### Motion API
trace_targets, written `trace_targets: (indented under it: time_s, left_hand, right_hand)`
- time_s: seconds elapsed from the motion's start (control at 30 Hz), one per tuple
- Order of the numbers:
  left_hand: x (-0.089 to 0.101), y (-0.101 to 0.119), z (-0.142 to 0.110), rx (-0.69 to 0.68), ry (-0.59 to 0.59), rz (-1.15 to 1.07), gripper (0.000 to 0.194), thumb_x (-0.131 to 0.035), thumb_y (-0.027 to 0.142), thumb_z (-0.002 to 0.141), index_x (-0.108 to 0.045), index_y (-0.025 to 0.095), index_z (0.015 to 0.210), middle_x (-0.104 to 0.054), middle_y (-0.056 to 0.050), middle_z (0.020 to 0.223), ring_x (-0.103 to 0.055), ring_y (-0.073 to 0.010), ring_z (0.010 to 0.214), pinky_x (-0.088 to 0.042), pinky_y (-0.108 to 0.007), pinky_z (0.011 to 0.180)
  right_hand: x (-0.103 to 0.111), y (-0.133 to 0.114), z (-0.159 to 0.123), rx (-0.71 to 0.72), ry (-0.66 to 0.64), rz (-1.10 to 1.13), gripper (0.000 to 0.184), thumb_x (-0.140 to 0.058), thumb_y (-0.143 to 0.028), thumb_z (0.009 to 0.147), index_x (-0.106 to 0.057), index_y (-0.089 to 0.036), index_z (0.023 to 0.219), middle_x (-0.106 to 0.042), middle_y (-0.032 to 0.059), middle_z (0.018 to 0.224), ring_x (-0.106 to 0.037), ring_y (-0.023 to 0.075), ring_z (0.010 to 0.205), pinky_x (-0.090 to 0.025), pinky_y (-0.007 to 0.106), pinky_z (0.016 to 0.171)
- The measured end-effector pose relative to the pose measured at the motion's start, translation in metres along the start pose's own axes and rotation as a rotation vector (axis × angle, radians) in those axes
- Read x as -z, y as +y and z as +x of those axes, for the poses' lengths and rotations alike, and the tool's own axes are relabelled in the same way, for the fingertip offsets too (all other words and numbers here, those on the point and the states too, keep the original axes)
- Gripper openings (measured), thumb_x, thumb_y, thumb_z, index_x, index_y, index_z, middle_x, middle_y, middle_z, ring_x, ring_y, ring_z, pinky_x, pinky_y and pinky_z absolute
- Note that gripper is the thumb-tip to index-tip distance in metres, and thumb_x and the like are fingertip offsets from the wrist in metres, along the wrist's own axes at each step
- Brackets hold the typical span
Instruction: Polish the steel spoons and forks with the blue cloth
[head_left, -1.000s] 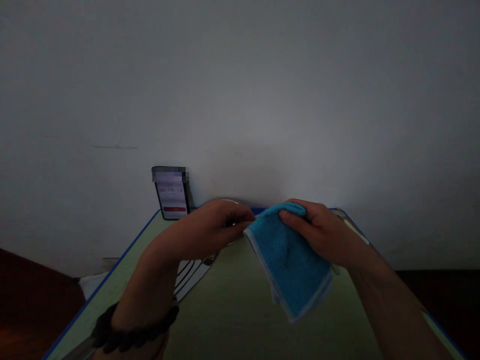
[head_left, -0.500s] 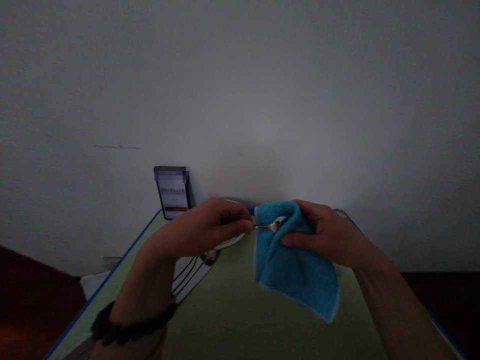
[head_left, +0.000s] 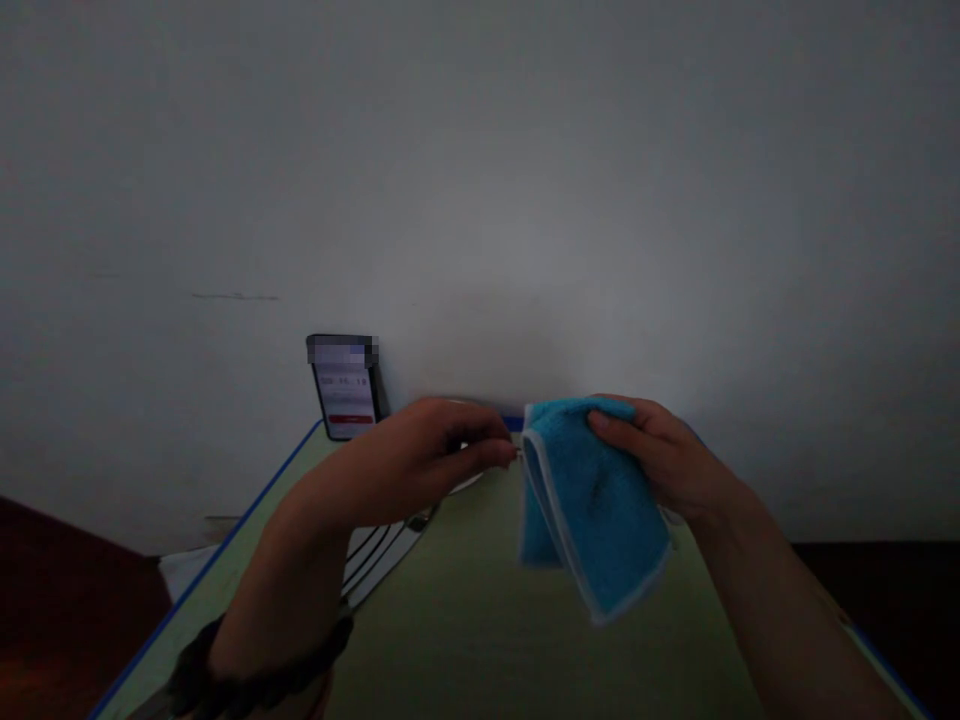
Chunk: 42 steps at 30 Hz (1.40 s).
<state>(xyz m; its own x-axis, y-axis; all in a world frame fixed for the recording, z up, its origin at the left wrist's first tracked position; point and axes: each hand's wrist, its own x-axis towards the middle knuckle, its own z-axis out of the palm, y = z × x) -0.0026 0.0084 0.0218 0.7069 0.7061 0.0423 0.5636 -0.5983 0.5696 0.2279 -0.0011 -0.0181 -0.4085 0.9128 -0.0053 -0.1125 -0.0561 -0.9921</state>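
My left hand [head_left: 442, 455] is closed in a pinch on the thin metal handle of a fork [head_left: 519, 453], of which only a short bit shows at the fingertips. The rest of the fork is hidden by a blue cloth [head_left: 600, 510] with a white edge. That cloth is folded over, and its lower corners hang down above the table. My right hand [head_left: 660, 450] grips the cloth's upper right part, thumb on the near side and fingers mostly behind it.
Against the wall leans a phone [head_left: 345, 390] with a lit screen. Behind my left hand is a pale round dish [head_left: 469, 483], partly hidden. Several pieces of cutlery [head_left: 382, 550] lie on something white, left on the green table [head_left: 465, 620] with its blue edge.
A flap of the cloth has been folded over the fork, so its head, visible before, is now covered. My right hand's thumb has moved up; my left hand has shifted slightly right.
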Motion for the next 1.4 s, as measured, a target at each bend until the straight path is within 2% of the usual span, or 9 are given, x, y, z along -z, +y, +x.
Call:
trace_targets:
  time_s: [0.13,0.3,0.5,0.73,0.83,1.0,1.17,1.3,1.4]
  left_hand:
    - [0.004,-0.004,-0.005,-0.009,-0.008,-0.048,0.031,-0.039,0.040,0.089,-0.058,0.015,0.085,-0.056,0.001,0.068,-0.049,-0.0101,0.060,-0.034,-0.020,0.052]
    - [0.004,-0.009,-0.004,-0.013,0.025,-0.079,0.030,-0.040,0.039,0.088,-0.058,0.015,0.087,-0.058,0.000,0.073,-0.051,-0.0109,0.063,-0.037,-0.020,0.055]
    - [-0.001,-0.007,0.001,-0.018,0.041,-0.083,0.030,-0.037,0.037,0.089,-0.058,0.015,0.090,-0.058,0.001,0.074,-0.052,-0.0105,0.064,-0.037,-0.019,0.056]
    - [-0.002,-0.003,0.003,-0.015,0.073,-0.024,0.031,-0.038,0.036,0.088,-0.059,0.014,0.083,-0.058,0.001,0.072,-0.051,-0.0106,0.063,-0.037,-0.020,0.056]
    - [-0.001,-0.006,0.003,-0.001,0.054,-0.020,0.031,-0.038,0.036,0.088,-0.060,0.014,0.084,-0.058,0.001,0.072,-0.051,-0.0108,0.064,-0.038,-0.020,0.057]
    - [0.002,-0.010,-0.001,-0.023,0.002,-0.080,0.029,-0.040,0.036,0.088,-0.060,0.015,0.086,-0.057,0.001,0.072,-0.051,-0.0104,0.064,-0.037,-0.019,0.057]
    - [0.006,-0.010,-0.006,-0.037,-0.058,-0.122,0.028,-0.043,0.035,0.088,-0.059,0.014,0.079,-0.051,0.003,0.064,-0.046,-0.0076,0.057,-0.034,-0.017,0.052]
    - [0.005,-0.010,-0.005,0.004,-0.140,-0.074,0.031,-0.041,0.036,0.088,-0.061,0.014,0.080,-0.053,0.002,0.065,-0.047,-0.0086,0.058,-0.034,-0.018,0.052]
    - [-0.001,-0.008,0.000,-0.022,-0.136,0.010,0.028,-0.041,0.031,0.088,-0.060,0.015,0.077,-0.056,0.002,0.068,-0.050,-0.0094,0.062,-0.035,-0.018,0.056]
  right_hand:
    - [0.007,0.005,0.000,0.034,-0.052,0.174,0.013,-0.065,-0.028,0.073,-0.065,-0.018,0.081,-0.064,-0.0012,0.067,-0.060,0.0092,0.058,-0.051,0.022,0.059]
    - [0.010,0.006,-0.003,0.067,-0.084,0.149,0.020,-0.073,-0.021,0.063,-0.066,-0.019,0.082,-0.068,-0.0006,0.073,-0.064,0.0113,0.064,-0.053,0.024,0.062]
    - [0.003,0.002,-0.001,0.198,0.006,-0.160,0.032,-0.074,-0.016,0.063,-0.064,-0.025,0.092,-0.069,-0.0039,0.085,-0.064,0.0115,0.075,-0.053,0.023,0.068]
    - [-0.006,0.001,0.002,0.186,0.213,-0.498,0.033,-0.071,-0.037,0.065,-0.061,-0.024,0.094,-0.068,0.0005,0.082,-0.064,0.0192,0.072,-0.054,0.032,0.062]
    - [-0.005,0.001,0.002,0.169,0.162,-0.553,0.029,-0.067,-0.040,0.069,-0.062,-0.025,0.093,-0.068,0.0000,0.082,-0.064,0.0188,0.072,-0.053,0.031,0.061]
    - [0.003,-0.005,-0.004,0.204,0.048,-0.493,0.018,-0.064,-0.033,0.074,-0.065,-0.028,0.091,-0.068,-0.0041,0.083,-0.063,0.0139,0.073,-0.051,0.023,0.062]
    - [0.010,-0.008,-0.008,0.202,-0.053,-0.524,0.018,-0.061,-0.033,0.077,-0.067,-0.025,0.092,-0.069,-0.0022,0.082,-0.061,0.0131,0.072,-0.049,0.023,0.063]
    - [0.006,-0.001,-0.003,0.121,-0.036,-0.645,0.025,-0.061,-0.041,0.074,-0.067,-0.018,0.083,-0.064,-0.0001,0.069,-0.056,0.0120,0.058,-0.045,0.023,0.052]
    - [-0.003,0.005,0.004,0.098,0.017,-0.793,0.034,-0.056,-0.049,0.074,-0.062,-0.016,0.070,-0.053,-0.0024,0.055,-0.045,0.0085,0.047,-0.035,0.020,0.041]
